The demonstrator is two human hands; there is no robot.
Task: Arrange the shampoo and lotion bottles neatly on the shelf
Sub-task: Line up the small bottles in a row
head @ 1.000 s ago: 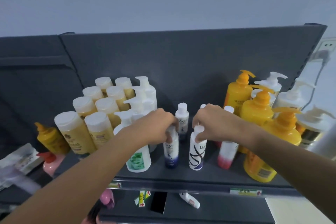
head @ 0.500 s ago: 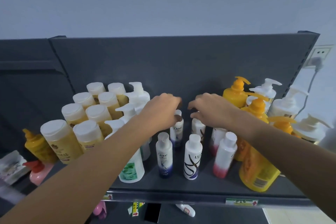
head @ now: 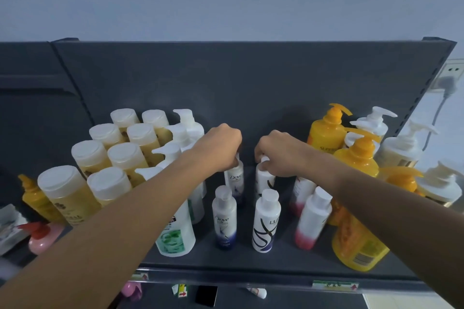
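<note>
On the dark shelf (head: 251,262) small white bottles stand in short rows. My left hand (head: 221,147) grips the cap of the rear Dove bottle (head: 234,180). My right hand (head: 278,153) grips the cap of the rear white bottle with black swirls (head: 263,180). In front of them stand a second Dove bottle (head: 224,218) and a second swirl bottle (head: 266,223), both untouched. Two white bottles with pink bases (head: 312,221) stand to the right, the rear one partly hidden by my right wrist.
Several yellow flip-cap bottles (head: 105,158) and white pump bottles (head: 175,228) crowd the left. Orange pump bottles (head: 356,228) and white pump bottles (head: 401,148) fill the right. A pink bottle (head: 42,238) stands lower left. The shelf's back panel (head: 251,88) rises just behind my hands.
Both hands left the front bottles, reached back over the rear pair and have now closed on their caps. The view has shifted slightly.
</note>
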